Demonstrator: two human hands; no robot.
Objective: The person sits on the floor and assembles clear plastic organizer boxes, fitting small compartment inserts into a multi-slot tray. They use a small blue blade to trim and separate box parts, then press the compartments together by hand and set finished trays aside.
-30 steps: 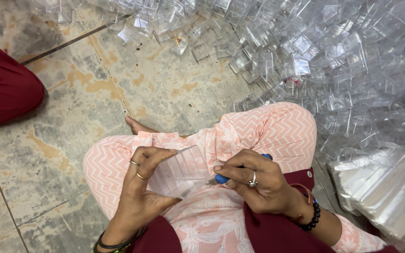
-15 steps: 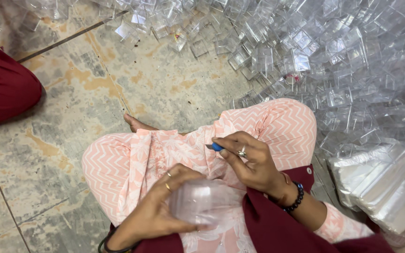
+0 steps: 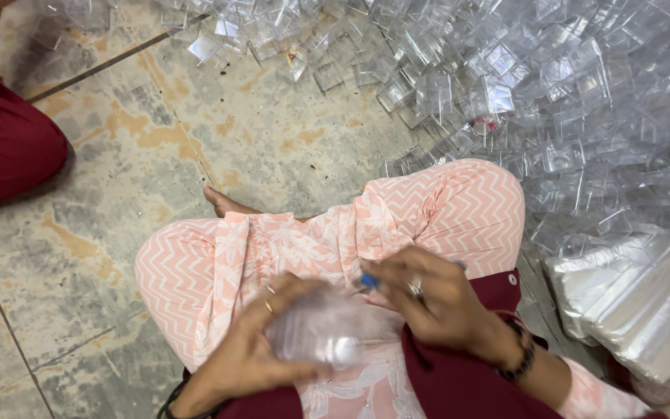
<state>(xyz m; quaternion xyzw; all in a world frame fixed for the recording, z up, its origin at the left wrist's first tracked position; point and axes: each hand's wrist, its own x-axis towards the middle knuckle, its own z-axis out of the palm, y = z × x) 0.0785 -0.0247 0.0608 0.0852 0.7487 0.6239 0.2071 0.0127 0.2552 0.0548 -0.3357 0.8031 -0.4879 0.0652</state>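
Note:
I sit cross-legged on the floor in pink zigzag-patterned trousers. My left hand (image 3: 261, 349) grips a small clear plastic box (image 3: 316, 335) over my lap; the box is blurred by motion. Touching the box's right side, my right hand (image 3: 436, 299) pinches a small blue tool (image 3: 368, 281) between thumb and fingers, with a ring on one finger and a dark bead bracelet at the wrist.
A large heap of clear plastic boxes (image 3: 521, 85) covers the floor at the top and right. Stacked clear pieces in plastic wrap (image 3: 637, 299) lie at my right. Another person's dark red clothed knee (image 3: 1, 143) is at the left on the worn stone floor (image 3: 118, 171).
My left hand drew the clear box down from in front of my knees to my lap. My right hand with the blue tool moved in and down to meet it.

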